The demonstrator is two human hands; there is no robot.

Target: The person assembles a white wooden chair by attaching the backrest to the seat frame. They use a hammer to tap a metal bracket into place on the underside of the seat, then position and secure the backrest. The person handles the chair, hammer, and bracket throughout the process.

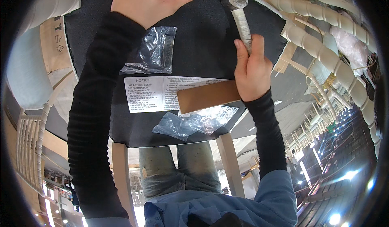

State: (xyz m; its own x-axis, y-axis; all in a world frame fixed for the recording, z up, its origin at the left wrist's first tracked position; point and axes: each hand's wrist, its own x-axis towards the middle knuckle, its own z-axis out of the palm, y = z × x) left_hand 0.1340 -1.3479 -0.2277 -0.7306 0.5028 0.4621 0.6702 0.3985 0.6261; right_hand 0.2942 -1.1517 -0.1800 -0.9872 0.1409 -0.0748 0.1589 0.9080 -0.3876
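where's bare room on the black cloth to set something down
Widest: black cloth between upper plastic bag and hammer. Smaller: between hammer and cream post. Crowded: lower middle, where the brown strip overlaps the white label above plastic bags.

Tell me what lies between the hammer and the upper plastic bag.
Only black fabric shows between the hammer, held in the right hand, and the upper plastic bag; the head view shows that stretch bare.
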